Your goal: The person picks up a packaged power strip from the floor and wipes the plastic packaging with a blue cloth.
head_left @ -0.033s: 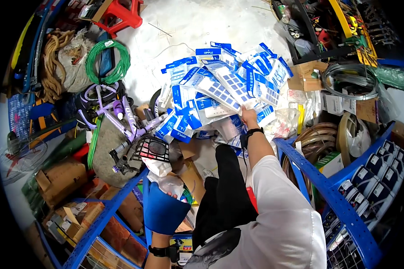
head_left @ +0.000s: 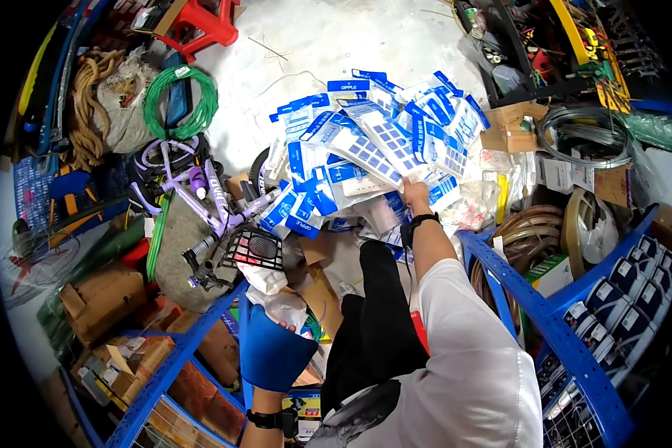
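Note:
In front of me lies a heap of flat packs (head_left: 306, 160) in clear wrapping with blue header cards. My right hand (head_left: 416, 196) reaches to its near side, with the thumb and fingers closed on the lower end of a long white pack (head_left: 390, 140) patterned with blue squares. A similar white pack (head_left: 362, 155) rests just left of it. Nearer to me, a smooth blue covering (head_left: 276, 349) hides most of my left hand (head_left: 287, 326). Only a few fingertips show at its upper edge, beside a crumpled clear bag (head_left: 280, 305).
Blue shelf frames (head_left: 534, 299) flank me on both sides. To the left are a purple bicycle (head_left: 216, 198), a coil of green hose (head_left: 181, 104) and rope (head_left: 89, 112). A red stool (head_left: 205, 30) stands far left; coiled wire (head_left: 584, 134) and cartons (head_left: 511, 127) sit right.

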Demonstrator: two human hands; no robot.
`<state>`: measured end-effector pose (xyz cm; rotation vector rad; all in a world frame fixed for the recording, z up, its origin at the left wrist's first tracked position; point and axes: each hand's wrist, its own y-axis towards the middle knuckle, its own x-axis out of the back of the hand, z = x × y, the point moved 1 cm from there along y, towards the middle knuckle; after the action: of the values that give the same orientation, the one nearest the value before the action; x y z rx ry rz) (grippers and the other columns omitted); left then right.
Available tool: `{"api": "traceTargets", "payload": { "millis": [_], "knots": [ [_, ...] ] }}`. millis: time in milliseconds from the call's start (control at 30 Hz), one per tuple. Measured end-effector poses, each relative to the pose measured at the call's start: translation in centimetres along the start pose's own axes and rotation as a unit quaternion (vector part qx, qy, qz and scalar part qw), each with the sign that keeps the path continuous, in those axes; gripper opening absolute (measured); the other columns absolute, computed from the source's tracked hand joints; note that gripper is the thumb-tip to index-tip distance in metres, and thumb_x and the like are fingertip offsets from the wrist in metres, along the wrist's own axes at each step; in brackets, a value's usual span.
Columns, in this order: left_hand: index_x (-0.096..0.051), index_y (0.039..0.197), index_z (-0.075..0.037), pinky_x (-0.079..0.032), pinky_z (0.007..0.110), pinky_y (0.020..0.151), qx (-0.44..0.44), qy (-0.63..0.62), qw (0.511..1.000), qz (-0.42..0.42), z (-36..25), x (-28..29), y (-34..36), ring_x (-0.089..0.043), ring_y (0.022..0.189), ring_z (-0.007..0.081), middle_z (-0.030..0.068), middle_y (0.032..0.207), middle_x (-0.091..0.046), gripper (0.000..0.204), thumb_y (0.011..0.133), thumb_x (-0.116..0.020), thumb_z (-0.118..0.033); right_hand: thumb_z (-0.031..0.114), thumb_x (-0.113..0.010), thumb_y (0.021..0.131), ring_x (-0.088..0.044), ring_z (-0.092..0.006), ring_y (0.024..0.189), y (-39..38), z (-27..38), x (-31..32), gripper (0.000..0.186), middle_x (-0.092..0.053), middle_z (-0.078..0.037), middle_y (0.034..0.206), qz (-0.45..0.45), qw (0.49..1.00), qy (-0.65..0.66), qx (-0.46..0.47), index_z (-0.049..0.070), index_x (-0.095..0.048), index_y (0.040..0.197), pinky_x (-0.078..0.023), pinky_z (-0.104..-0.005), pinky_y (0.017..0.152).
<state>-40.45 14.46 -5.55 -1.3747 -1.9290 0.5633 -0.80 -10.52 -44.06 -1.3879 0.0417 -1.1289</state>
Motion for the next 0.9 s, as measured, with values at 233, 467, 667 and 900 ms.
{"api": "traceTargets", "payload": {
  "millis": [233, 467, 667, 900],
  "knots": [
    [-0.037, 0.151, -0.008, -0.038, 0.050, 0.114, 0.028, -0.175, 0.983, 0.052, 0.5, 2.5, 1.2, -0.044, 0.139, 0.0314, 0.0106, 0.150, -0.047, 0.051, 0.106, -0.044, -0.032, 0.034, -0.046, 0.095, -0.064, -0.0435, 0.111, 0.5, 1.0, 1.2, 0.042, -0.067, -0.025, 0.121, -0.058, 0.987, -0.111, 0.103, 0.007, -0.072, 0.114, -0.050, -0.0489, 0.099],
    [-0.055, 0.126, -0.008, -0.043, 0.045, 0.103, -0.109, 0.033, 0.992, 0.050, -5.9, 1.9, 3.6, -0.055, 0.119, 0.0291, 0.0087, 0.126, -0.059, 0.034, 0.097, -0.051, -0.026, 0.029, -0.050, 0.093, -0.065, -0.0483, 0.093, -9.2, 10.5, 6.5, 0.034, -0.069, -0.029, 0.094, -0.109, 0.942, -0.012, 0.316, 0.004, -0.073, 0.094, -0.051, -0.0531, 0.090],
    [-0.071, 0.080, -0.012, -0.043, 0.042, 0.081, -0.295, 0.710, 0.635, 0.078, -13.7, 2.5, 4.9, -0.058, 0.093, 0.0292, 0.0089, 0.090, -0.065, 0.012, 0.083, -0.061, -0.017, 0.028, -0.051, 0.093, -0.066, -0.0485, 0.084, -23.9, 16.4, 11.5, 0.034, -0.068, -0.029, 0.086, -0.099, 0.919, -0.040, 0.379, 0.002, -0.072, 0.088, -0.054, -0.0550, 0.081],
    [-0.059, 0.115, -0.013, -0.048, 0.040, 0.087, -0.306, 0.505, 0.807, -0.008, -20.7, 1.5, 5.1, -0.060, 0.100, 0.0229, 0.0045, 0.112, -0.064, 0.029, 0.098, -0.051, -0.034, 0.027, -0.055, 0.098, -0.064, -0.0462, 0.077, -50.5, 15.1, 14.1, 0.026, -0.066, -0.021, 0.083, -0.024, 0.855, -0.008, 0.518, 0.004, -0.065, 0.089, -0.051, -0.0551, 0.069]
  ]
}}
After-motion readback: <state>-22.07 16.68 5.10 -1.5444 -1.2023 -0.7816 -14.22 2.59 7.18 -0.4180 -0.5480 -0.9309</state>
